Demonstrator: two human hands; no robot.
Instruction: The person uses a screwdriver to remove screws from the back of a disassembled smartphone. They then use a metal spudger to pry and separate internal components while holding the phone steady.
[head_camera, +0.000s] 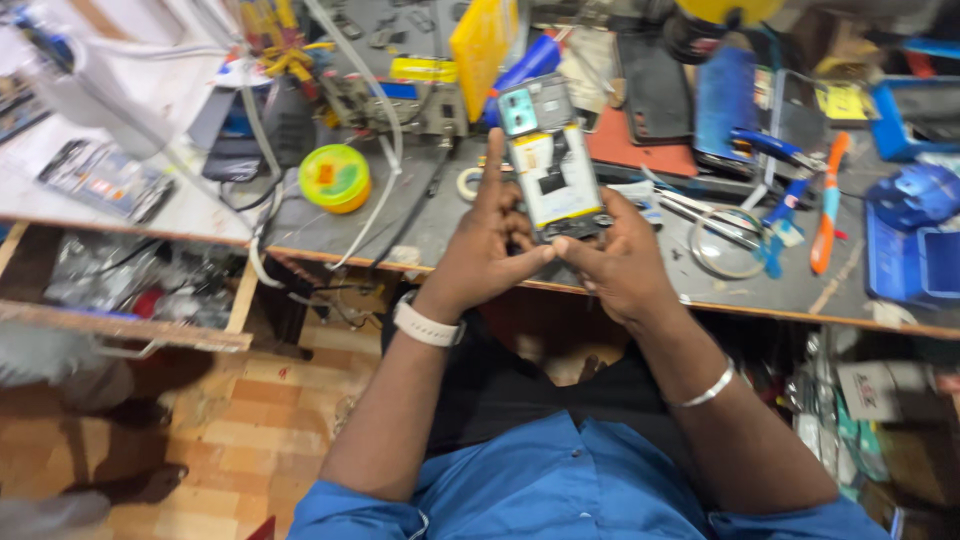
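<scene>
An opened mobile phone with its back cover off shows a teal camera block, a grey frame and a pale battery. Both my hands hold it upright above the workbench edge. My left hand, with a white wristband, grips the phone's left side, its index finger stretched up along the edge and its thumb at the bottom. My right hand, with a silver bangle on the wrist, cups the phone's lower right corner, its thumb meeting the left thumb under the phone.
The grey workbench is cluttered: a yellow-green round tin, a roll of tape, blue-handled pliers, an orange tool, blue trays, a red mat, cables and a white tube. Wooden floor lies below on the left.
</scene>
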